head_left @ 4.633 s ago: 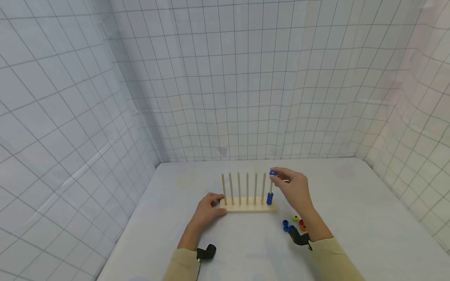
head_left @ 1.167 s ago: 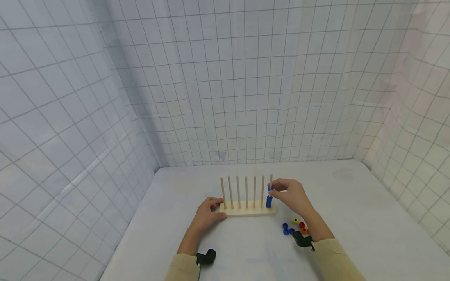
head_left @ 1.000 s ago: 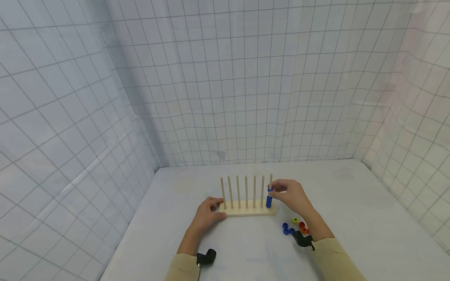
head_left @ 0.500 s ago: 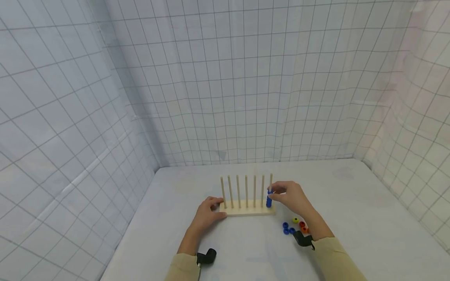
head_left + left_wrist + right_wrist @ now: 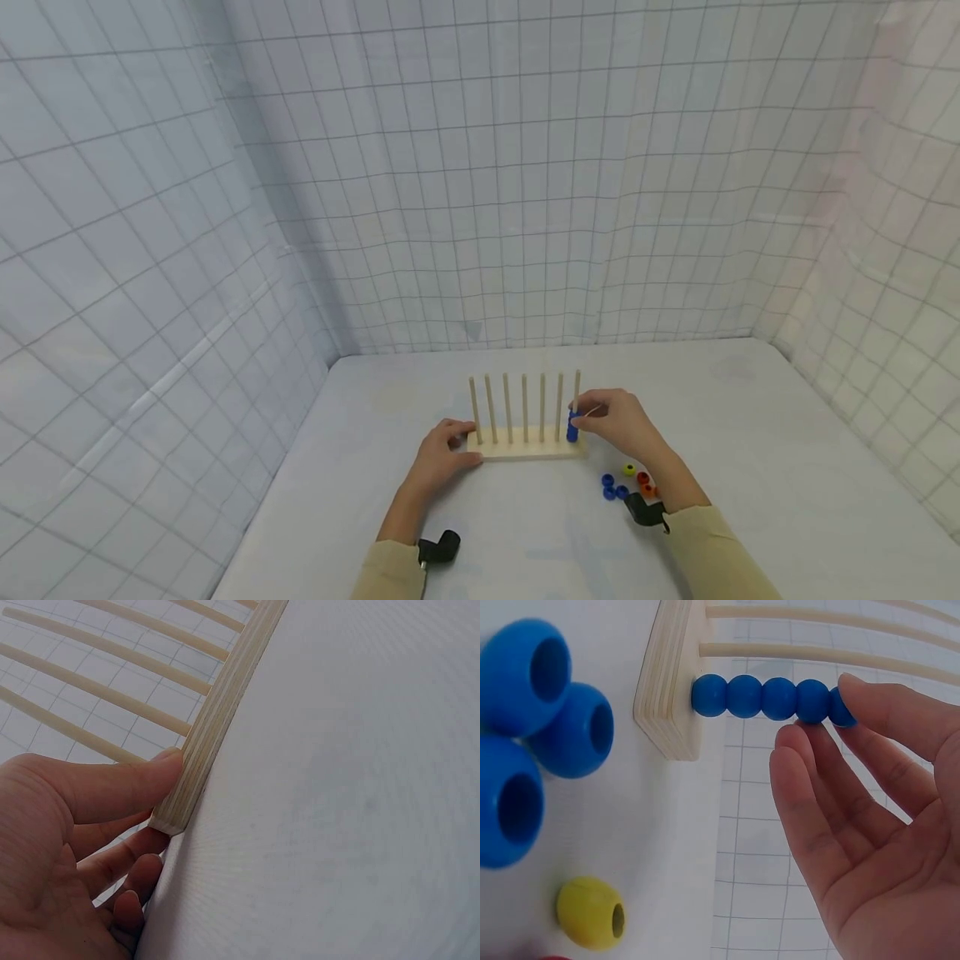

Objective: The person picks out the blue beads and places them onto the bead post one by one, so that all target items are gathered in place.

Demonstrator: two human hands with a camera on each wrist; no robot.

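Note:
A wooden bead rack (image 5: pixel 517 451), with a row of several upright pegs, stands on the table. My left hand (image 5: pixel 441 452) grips its left end; in the left wrist view the thumb lies on the edge of the base (image 5: pixel 196 761) and fingers reach under and behind it. Blue beads (image 5: pixel 572 432) are stacked on the rightmost peg. At the top of that stack my right hand (image 5: pixel 617 419) pinches the uppermost blue bead (image 5: pixel 841 711) between thumb and index finger. That bead touches the one below it. The other pegs carry no beads.
Loose blue beads (image 5: pixel 570 731) lie on the table right of the rack, near the right wrist. Beside them are a yellow bead (image 5: pixel 629 470), a red bead (image 5: pixel 643 478) and orange beads (image 5: pixel 648 491), partly hidden by the wrist camera (image 5: pixel 643 508). Grid-patterned sheets (image 5: pixel 495 208) surround the table.
My right hand has slid the blue bead down from the tip of the rightmost peg onto the stack. The left hand keeps its grip on the rack's left end.

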